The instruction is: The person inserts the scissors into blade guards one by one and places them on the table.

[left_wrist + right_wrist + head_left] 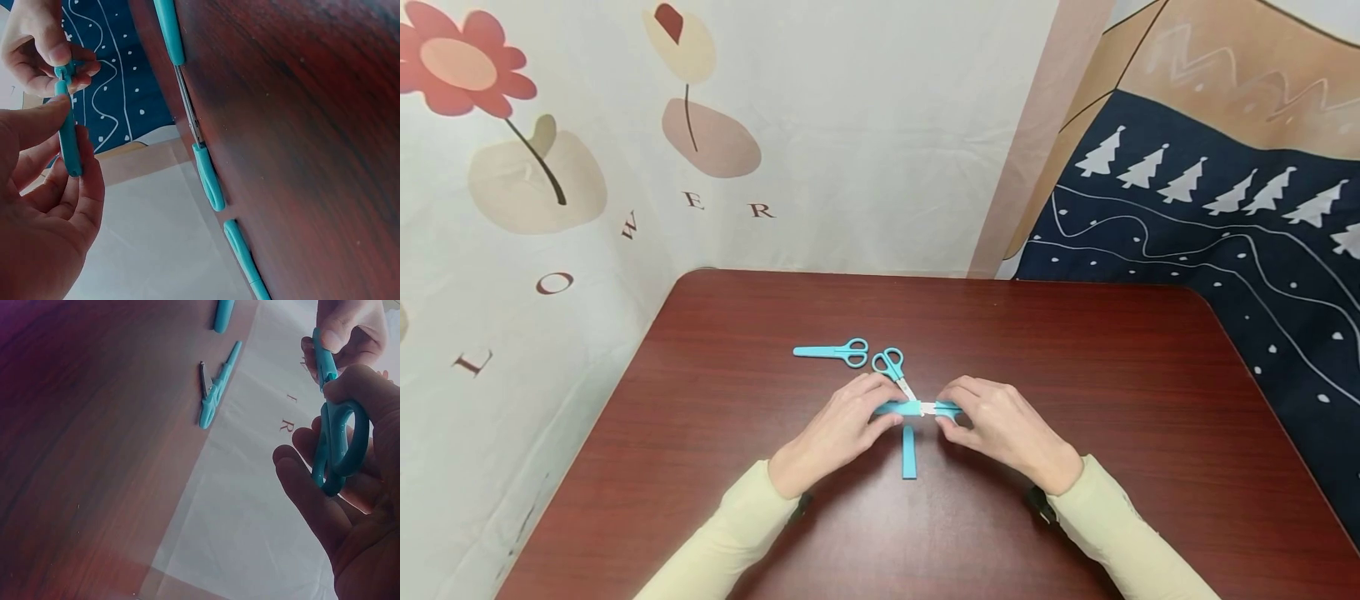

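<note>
My left hand (850,417) pinches a light-blue scissors sheath (70,140) between thumb and fingers. My right hand (1000,417) grips a pair of scissors (339,440) by its blue handles. In the head view a short stretch of silver blade shows between the two hands, at the mouth of the sheath; how far the blades reach inside is hidden. Both things are held above the table. Just beyond the left fingers lie bare-bladed scissors (890,364), handles pointing away. A loose blue sheath (909,454) lies on the near side of the hands.
Another pair of scissors (831,352), its blades covered by a blue sheath, lies at the back left of the bare pair. Everything rests on a dark red-brown table (1075,333). Printed cloths (865,150) hang behind the table's far edge.
</note>
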Tool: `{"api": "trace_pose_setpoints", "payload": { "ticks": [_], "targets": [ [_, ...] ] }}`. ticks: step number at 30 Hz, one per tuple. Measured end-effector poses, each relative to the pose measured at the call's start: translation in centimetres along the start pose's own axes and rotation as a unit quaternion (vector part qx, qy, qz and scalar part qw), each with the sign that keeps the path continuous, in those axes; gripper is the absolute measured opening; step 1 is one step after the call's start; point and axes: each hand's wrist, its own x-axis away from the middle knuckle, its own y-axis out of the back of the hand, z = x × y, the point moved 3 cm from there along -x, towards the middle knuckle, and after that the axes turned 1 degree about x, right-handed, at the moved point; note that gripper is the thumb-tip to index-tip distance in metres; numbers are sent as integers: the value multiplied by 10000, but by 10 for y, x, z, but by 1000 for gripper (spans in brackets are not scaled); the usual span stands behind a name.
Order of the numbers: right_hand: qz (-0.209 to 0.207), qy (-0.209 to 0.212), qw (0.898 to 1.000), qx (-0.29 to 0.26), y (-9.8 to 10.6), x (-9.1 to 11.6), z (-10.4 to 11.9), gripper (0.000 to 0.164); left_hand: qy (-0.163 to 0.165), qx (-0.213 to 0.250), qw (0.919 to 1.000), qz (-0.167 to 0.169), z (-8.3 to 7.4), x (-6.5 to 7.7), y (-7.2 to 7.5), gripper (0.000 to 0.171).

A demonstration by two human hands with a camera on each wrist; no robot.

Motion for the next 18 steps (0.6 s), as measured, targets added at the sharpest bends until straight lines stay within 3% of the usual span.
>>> {"api": "trace_pose_setpoints", "payload": {
  "ticks": [18],
  "targets": [
    [-11,105,9999,116,1,-1,5,29,-482,-386,9977,-293,-4,-3,-1,18]
  ]
}}
